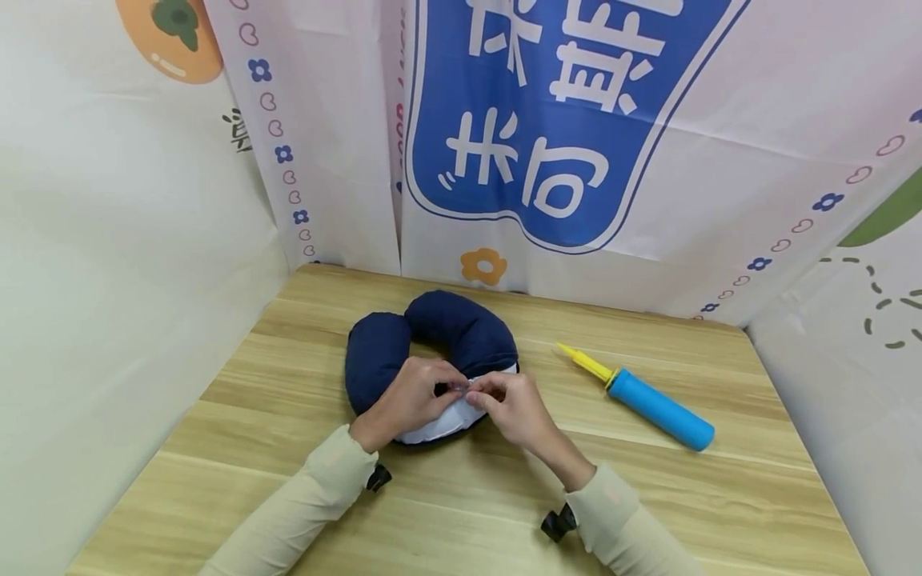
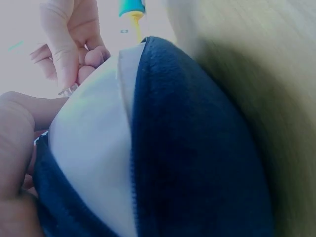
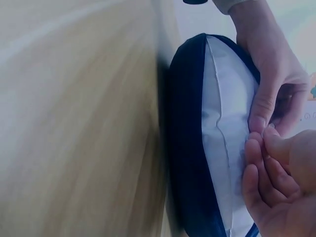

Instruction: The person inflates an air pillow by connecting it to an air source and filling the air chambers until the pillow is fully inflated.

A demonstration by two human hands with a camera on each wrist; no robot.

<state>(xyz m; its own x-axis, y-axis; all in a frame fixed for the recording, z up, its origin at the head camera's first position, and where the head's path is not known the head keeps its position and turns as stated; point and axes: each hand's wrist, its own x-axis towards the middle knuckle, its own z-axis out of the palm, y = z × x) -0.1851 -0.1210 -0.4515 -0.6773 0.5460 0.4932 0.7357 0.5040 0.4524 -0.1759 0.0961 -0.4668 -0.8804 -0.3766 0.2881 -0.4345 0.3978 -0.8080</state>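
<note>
A navy U-shaped neck pillow (image 1: 378, 352) lies on the table. Its cover (image 2: 197, 143) is unzipped along the near curve, and the white inner bladder (image 3: 229, 98) bulges through the opening. My left hand (image 1: 421, 392) pinches at a small clear air valve (image 2: 70, 90) on top of the bladder. From the other side, my right hand (image 1: 515, 404) pinches the same valve between thumb and fingertips. The fingertips of both hands meet there and hide most of the valve, so its cap cannot be made out.
To the right of the pillow lies a blue hand pump (image 1: 661, 408) with its yellow nozzle (image 1: 587, 362) pointing back toward the left. The wooden table (image 1: 238, 448) is bordered by printed white cloth (image 1: 346, 160) at the back and both sides.
</note>
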